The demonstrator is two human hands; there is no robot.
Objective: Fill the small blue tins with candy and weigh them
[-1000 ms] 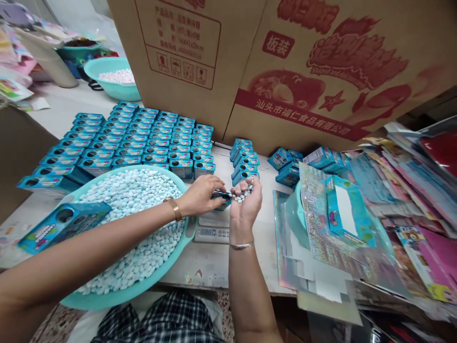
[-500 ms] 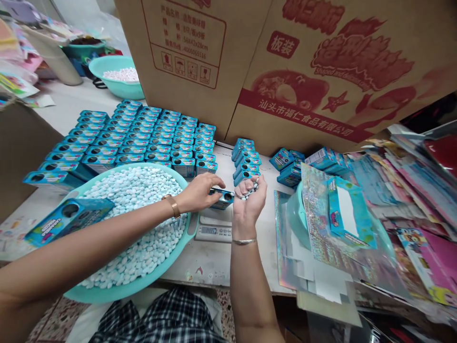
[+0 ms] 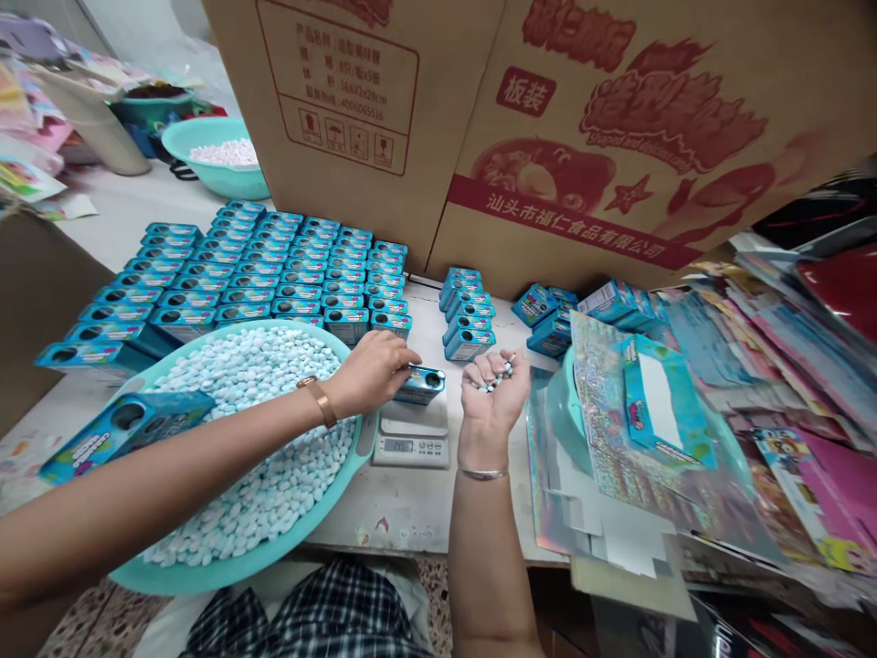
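Note:
My left hand [image 3: 374, 373] grips a small blue box [image 3: 421, 385] that rests on a white digital scale [image 3: 413, 432]. To the right of the box, my right hand [image 3: 494, 388] is palm up with fingers curled around a handful of pale blue and white candies [image 3: 500, 372]. A large teal basin [image 3: 237, 567] heaped with the same candies lies under my left forearm. Another blue box [image 3: 116, 434] lies on the basin's left rim.
Rows of blue boxes [image 3: 260, 274] cover the table behind the basin, with a short stack [image 3: 466, 315] and loose boxes [image 3: 552, 315] further right. Big cardboard cartons [image 3: 548, 137] stand behind. Glossy packaging sheets [image 3: 685, 429] pile up at right. A second basin [image 3: 216, 155] sits far left.
My left hand set the blue box down on the scale. My right hand moved right, away from the box, and its fingers curled tighter around the candies.

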